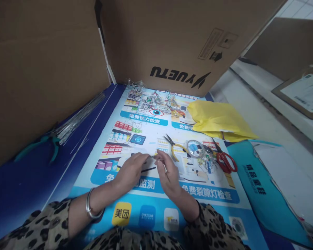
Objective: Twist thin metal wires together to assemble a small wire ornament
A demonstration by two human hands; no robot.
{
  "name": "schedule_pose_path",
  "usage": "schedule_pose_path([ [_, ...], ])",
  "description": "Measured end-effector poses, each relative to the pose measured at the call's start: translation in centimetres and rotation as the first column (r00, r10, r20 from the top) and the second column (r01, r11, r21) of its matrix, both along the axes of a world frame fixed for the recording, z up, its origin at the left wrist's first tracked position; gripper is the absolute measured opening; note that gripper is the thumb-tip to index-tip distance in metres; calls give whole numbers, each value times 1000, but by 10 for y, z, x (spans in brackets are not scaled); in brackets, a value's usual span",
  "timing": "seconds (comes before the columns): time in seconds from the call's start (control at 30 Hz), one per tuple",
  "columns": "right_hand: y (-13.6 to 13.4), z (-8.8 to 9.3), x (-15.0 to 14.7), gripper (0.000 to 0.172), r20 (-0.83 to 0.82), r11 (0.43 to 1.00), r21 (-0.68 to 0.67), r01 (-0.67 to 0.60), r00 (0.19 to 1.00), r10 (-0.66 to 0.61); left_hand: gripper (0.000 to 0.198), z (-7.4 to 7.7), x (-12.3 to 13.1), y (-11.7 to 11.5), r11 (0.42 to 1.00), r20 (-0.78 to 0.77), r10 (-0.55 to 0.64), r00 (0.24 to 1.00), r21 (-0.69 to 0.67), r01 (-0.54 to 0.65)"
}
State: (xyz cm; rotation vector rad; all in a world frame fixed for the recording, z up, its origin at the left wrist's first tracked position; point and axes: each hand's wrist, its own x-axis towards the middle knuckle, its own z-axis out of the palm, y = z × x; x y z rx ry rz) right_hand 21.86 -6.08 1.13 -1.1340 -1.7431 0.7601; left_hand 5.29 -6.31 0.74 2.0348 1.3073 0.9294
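My left hand (131,170) and my right hand (168,173) meet over the printed sheet, their fingertips pinched close together. A thin piece of wire (153,156) shows between them; its ends are hidden by my fingers. Just beyond my right hand, pliers with yellow handles (177,149) lie with their jaws apart. Beside them sit a round clear spool (195,148) and a tangle of thin wire (209,162). Scissors with red handles (225,162) rest to the right of these.
Cardboard panels (156,38) wall off the back and left. Straight wires (80,116) and teal-handled pliers (54,144) lie on the left. Wire pieces (159,100) cover the sheet's far part. On the right are a yellow bag (219,118) and a teal packet (250,180).
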Motion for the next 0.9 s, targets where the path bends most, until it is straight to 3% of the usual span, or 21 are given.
schedule_pose_path([
  [0.1,1,2,-2,31,-24,990,-92,-110,994,108,32,6,0,0,996,136,-50,989,-68,59],
  [0.2,4,8,-3,17,-47,981,-131,-143,989,137,24,11,2,0,954,315,-72,946,-254,157],
  [0.27,5,12,-3,22,-98,970,-160,-184,981,170,27,14,2,0,878,441,-65,895,-401,261],
  [0.37,5,13,0,29,-200,910,-270,-315,943,267,34,15,2,1,711,638,-48,768,-518,475],
  [0.5,4,8,4,32,-304,870,-307,-386,906,295,33,15,2,1,514,833,58,550,-498,699],
  [0.57,5,6,6,32,-325,872,-287,-397,897,301,32,14,2,0,458,876,95,472,-460,761],
  [0.63,5,7,6,30,-324,869,-282,-407,893,314,32,14,2,1,429,890,105,444,-443,787],
  [0.7,5,9,4,27,-314,876,-279,-392,900,303,31,14,1,2,432,877,90,472,-462,775],
  [0.77,6,12,2,27,-293,896,-277,-346,919,265,31,15,1,3,488,837,44,546,-494,719],
  [0.83,6,15,2,27,-251,927,-258,-272,945,208,30,16,2,4,600,769,-7,639,-508,618],
  [0.9,6,20,3,23,-193,961,-201,-189,970,150,28,17,2,2,762,676,-20,737,-467,449],
])
